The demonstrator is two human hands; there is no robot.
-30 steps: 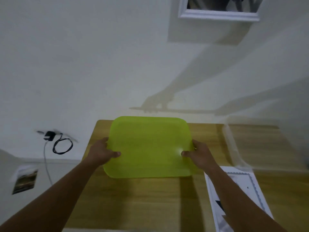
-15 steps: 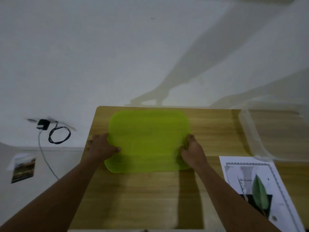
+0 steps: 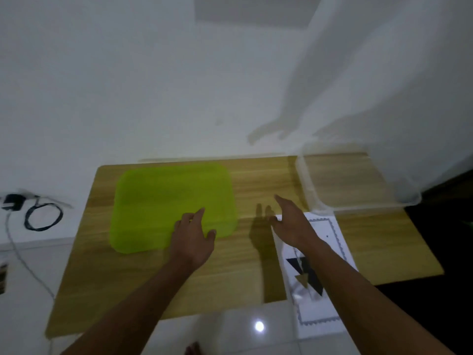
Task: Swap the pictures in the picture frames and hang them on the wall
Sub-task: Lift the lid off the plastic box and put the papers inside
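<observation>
- Lying flat on 1 wooden table (image 3: 230, 283), 1 lime-green tray (image 3: 163, 201) sits on the left part of the top, near the far edge, with nothing resting on it.
- 2 bare hands show, 1 on each side, and both have fingers spread and grasp nothing.
- 1 left hand (image 3: 192, 239) hovers over the near right corner of the green tray, palm down, fingers loose; whether the fingertips touch the tray I cannot tell.
- 1 right hand (image 3: 291, 224) is held open over the bare wood and the top edge of the printed sheet, between the green tray and the clear one, fingers pointing toward the wall (image 3: 128, 85).
- 1 printed picture (image 3: 317, 272), a white sheet with a grey scalloped border and dark triangular shapes, lies on the right part of the table; its near end hangs past the table's front edge, and the right forearm crosses over it.
- 1 clear plastic tray (image 3: 358, 193) stands at the far right corner of the table, just beyond the sheet's top edge; whether they touch is not clear.
- 1 black cable (image 3: 42, 217) with a plug lies coiled on the floor to the left of the table, well apart from the green tray.
- 1 small picture or card (image 3: 2, 278) shows partly at the left border, cut off by the view.
- 2 arm shadows fall on the white wall above the table, and 1 bright reflection (image 3: 259, 326) shines on the floor tiles at the table's front.
- No picture frame shows clearly; only a grey shadow sits at the top of the wall.
</observation>
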